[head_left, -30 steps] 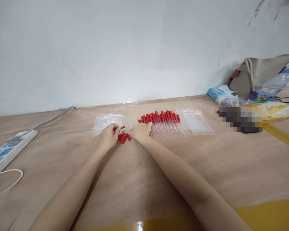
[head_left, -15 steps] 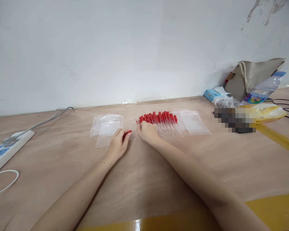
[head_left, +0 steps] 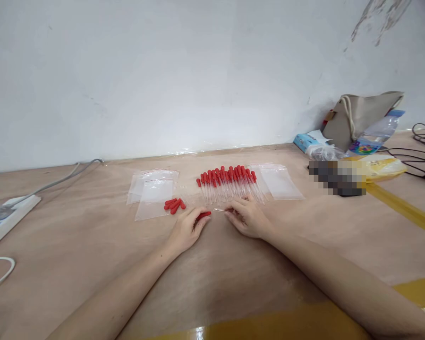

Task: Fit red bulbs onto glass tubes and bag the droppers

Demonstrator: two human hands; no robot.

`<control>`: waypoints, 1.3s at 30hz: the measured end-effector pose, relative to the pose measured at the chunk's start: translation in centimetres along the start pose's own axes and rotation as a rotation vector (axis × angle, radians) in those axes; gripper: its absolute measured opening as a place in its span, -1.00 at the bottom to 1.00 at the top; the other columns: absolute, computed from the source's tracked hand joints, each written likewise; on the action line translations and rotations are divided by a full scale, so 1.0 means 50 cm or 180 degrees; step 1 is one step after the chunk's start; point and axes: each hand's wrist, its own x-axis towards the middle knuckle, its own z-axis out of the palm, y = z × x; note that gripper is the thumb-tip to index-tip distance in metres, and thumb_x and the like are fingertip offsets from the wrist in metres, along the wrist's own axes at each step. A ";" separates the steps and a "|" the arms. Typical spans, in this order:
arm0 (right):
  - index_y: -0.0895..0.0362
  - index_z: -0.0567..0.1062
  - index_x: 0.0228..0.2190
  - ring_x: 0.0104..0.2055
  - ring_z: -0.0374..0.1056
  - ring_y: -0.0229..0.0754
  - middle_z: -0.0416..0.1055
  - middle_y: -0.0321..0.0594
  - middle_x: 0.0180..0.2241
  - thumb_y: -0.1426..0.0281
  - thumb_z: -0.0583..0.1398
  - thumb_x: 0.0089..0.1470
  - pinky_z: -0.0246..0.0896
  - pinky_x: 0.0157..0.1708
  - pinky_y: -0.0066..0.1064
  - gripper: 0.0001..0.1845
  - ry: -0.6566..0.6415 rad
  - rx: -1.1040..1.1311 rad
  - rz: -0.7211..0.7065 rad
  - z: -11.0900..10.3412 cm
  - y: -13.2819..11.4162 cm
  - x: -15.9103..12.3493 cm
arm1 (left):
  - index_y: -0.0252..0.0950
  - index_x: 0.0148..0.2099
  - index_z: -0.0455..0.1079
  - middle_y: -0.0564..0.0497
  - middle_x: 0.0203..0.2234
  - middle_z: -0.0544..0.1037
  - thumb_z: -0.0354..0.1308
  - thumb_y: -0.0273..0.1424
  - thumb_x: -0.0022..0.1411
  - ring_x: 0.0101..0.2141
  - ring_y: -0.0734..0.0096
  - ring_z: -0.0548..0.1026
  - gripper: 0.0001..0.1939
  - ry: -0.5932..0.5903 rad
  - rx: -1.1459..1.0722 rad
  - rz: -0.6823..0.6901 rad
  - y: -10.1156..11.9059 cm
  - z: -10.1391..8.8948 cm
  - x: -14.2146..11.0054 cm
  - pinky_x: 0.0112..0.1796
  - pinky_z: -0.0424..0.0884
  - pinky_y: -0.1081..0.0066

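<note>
Between thumb and fingers, my left hand (head_left: 189,227) pinches a red rubber bulb (head_left: 204,215), its open end pointing right. My right hand (head_left: 247,217) is closed on a thin clear glass dropper tube (head_left: 218,209), whose end points left toward the bulb with a small gap between them. Beyond both hands lies a row of droppers (head_left: 226,179), red bulbs at the far end and clear tubes toward me. Several loose red bulbs (head_left: 174,205) form a small pile left of my left hand. A few loose clear tubes (head_left: 189,198) lie behind that hand, hard to make out.
Clear zip bags lie left (head_left: 152,203) and right (head_left: 281,182) of the droppers. A power strip (head_left: 12,219) sits at far left. At right are a tissue pack (head_left: 306,141), a beige bag (head_left: 364,113), a plastic bottle (head_left: 378,134) and black cables (head_left: 420,163).
My right hand has moved from the dropper row toward me and right, now with a glass tube. My left hand has shifted right and nearer with a red bulb, uncovering the bulb pile.
</note>
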 end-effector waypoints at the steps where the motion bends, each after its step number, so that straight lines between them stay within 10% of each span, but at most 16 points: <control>1: 0.14 0.35 -0.36 -0.41 0.26 -0.30 0.39 -0.26 -0.42 0.40 0.01 0.11 -0.11 -0.27 -0.37 -0.86 -0.0001 -0.0008 -0.0012 0.002 -0.002 0.001 | -0.27 -0.17 0.31 0.01 -0.33 0.47 -0.02 -0.39 0.23 -0.32 0.41 0.42 -0.85 0.0005 -0.0007 -0.0013 0.000 -0.001 0.000 -0.30 0.33 0.42; 39: 0.14 0.39 -0.49 -0.54 0.14 -0.34 0.42 -0.31 -0.52 0.49 -0.02 0.06 -0.25 -0.32 -0.37 -0.78 -0.0590 -0.0300 0.0036 0.038 -0.019 0.005 | -0.30 -0.28 0.35 -0.01 -0.46 0.45 -0.08 -0.34 0.26 -0.43 0.43 0.39 -0.79 -0.0506 0.0087 0.0344 -0.002 -0.004 -0.003 -0.37 0.30 0.44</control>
